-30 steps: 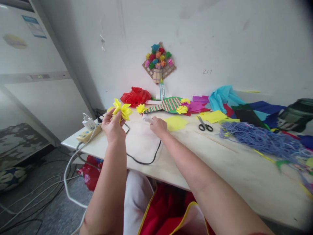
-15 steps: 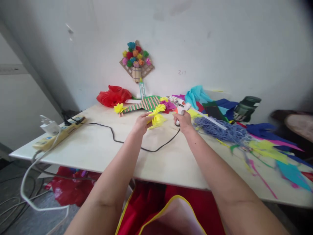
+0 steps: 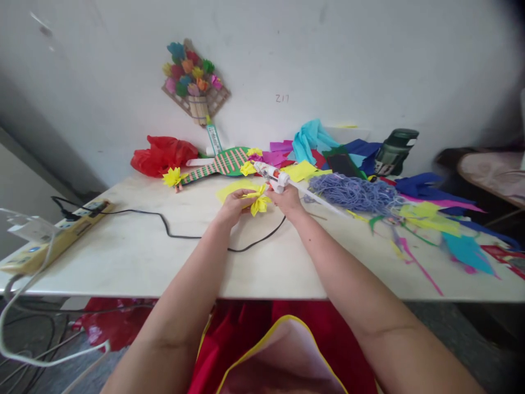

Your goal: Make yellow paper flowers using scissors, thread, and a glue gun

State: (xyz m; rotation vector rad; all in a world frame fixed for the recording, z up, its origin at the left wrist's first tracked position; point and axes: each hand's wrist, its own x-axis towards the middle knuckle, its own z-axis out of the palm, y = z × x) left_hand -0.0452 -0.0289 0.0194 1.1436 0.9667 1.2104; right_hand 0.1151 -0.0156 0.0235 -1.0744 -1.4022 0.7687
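My left hand (image 3: 232, 203) is closed on a yellow paper flower (image 3: 259, 201), held just above the white table (image 3: 123, 257). My right hand (image 3: 287, 198) grips a white glue gun (image 3: 271, 174) whose nozzle points up and to the left, right beside the flower. A black cord (image 3: 176, 234) runs from the gun across the table to a yellow power strip (image 3: 57, 239) at the left edge. Behind my hands lies a green racket-shaped craft (image 3: 223, 162) with yellow and pink flowers stuck on it.
A tangle of blue-purple string (image 3: 355, 192) and several coloured paper sheets (image 3: 426, 219) cover the table's right side. A red plastic bag (image 3: 162, 154), a dark green bottle (image 3: 394, 150) and a flower basket decoration (image 3: 192, 82) on the wall stand at the back. Cables hang at left.
My head has turned right, shifting the table leftward in view. My right hand has picked up the glue gun and brought it beside the flower, which my left hand lowered toward the table.
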